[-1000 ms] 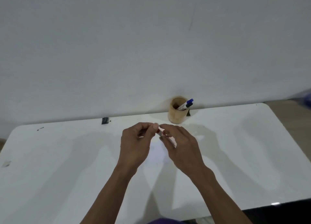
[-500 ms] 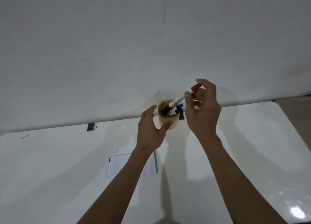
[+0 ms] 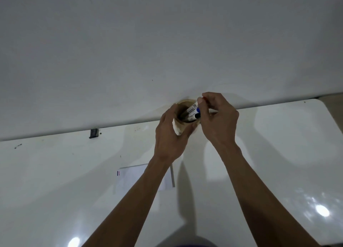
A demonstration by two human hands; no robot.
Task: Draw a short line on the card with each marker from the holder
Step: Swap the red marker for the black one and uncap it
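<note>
The left hand (image 3: 169,135) was wrapped around the side of the tan cylindrical holder (image 3: 181,125), thumb on the near right side and fingers curled along the left wall. The right hand (image 3: 217,120) pinched the red-capped marker (image 3: 194,106) near its top between thumb and fingertips, the marker tilted with its lower end inside the holder's mouth. Just beneath the right thumb, a blue-capped marker (image 3: 197,110) and a black-capped marker (image 3: 197,115) leaned in the same holder. The white card (image 3: 133,174) lay flat on the white table (image 3: 55,181), behind the left forearm and nearer the person than both hands; short coloured lines (image 3: 118,173) sat at its left edge. Far to the left of the left hand, a small dark clip-like object (image 3: 94,133) rested by the wall.
</note>
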